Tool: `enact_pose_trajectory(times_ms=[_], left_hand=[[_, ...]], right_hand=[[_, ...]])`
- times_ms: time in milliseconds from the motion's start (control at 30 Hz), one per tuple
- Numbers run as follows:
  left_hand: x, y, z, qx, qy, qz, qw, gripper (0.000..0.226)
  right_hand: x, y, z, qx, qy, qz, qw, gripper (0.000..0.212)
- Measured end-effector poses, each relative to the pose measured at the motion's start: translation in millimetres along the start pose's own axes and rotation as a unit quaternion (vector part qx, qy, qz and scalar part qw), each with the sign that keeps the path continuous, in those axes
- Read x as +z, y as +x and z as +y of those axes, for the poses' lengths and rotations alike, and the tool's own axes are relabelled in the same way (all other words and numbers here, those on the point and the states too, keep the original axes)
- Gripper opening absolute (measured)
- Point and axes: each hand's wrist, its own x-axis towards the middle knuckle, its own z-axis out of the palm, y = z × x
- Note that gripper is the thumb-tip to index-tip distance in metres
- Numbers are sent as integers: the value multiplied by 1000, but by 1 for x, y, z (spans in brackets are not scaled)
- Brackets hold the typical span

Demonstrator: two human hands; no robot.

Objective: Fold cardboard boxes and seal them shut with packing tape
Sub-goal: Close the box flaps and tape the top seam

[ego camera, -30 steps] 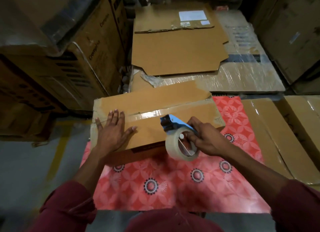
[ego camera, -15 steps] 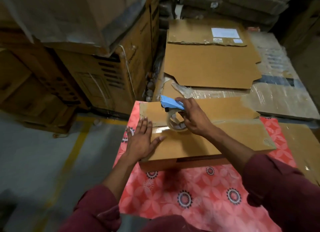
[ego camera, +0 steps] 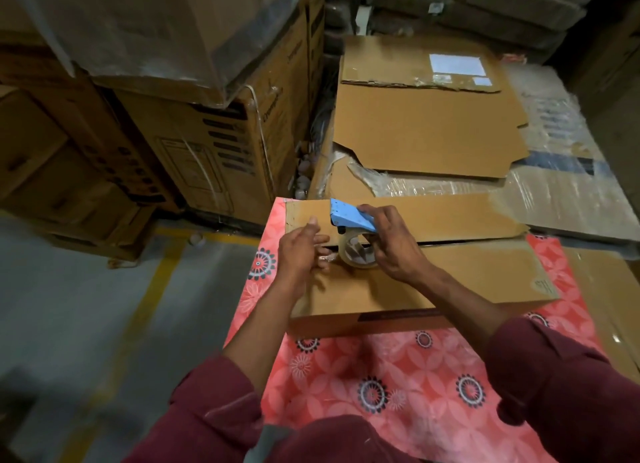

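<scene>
We had the box (ego camera: pixel 450 279) lying flat on the worktop (ego camera: pixel 398 369), which was covered by a red flowered cloth, with the box toward its far edge. Its 2 top flaps met along a seam with a dark gap showing between them. Our right hand (ego camera: pixel 391 248) gripped the blue tape gun (ego camera: pixel 349 217), fingers curled over its handle, and the clear tape roll (ego camera: pixel 358 255) sat on the box near the left end of the seam. Our left hand (ego camera: pixel 301 255) was just beside the roll, fingers bent toward it at the box's left end; we could not tell whether it pinched the tape end or only touched the cardboard.

Behind the box, flattened cardboard sheets (ego camera: pixel 426 130) lay on a pallet load wrapped in plastic film (ego camera: pixel 554 185), close against the worktop's far edge. To the left stood tall stacked cartons (ego camera: pixel 207 144), some under plastic, hemming in that side. A grey floor (ego camera: pixel 86 324) with a yellow line ran beside the worktop on the left. More wrapped cardboard lay to the right.
</scene>
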Motion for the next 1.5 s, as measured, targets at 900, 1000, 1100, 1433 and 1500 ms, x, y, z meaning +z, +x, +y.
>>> enact_pose_trajectory(times_ms=[900, 1000, 1100, 1433, 1500], left_hand=[[-71, 26, 54, -43, -36, 135, 989, 4], [-99, 24, 40, -75, -11, 129, 989, 15], [-100, 22, 22, -89, 15, 146, 985, 20], [-99, 49, -21, -83, 48, 202, 975, 10], [-97, 50, -31, -90, 60, 207, 972, 11]], right_hand=[[-117, 87, -72, -56, -190, -279, 940, 67], [-123, 86, -51, -35, -217, -305, 927, 68], [-107, 80, -43, -23, -211, -345, 914, 75], [-58, 85, -27, -32, -238, -333, 912, 84], [-56, 87, -27, -28, -240, -336, 910, 85]])
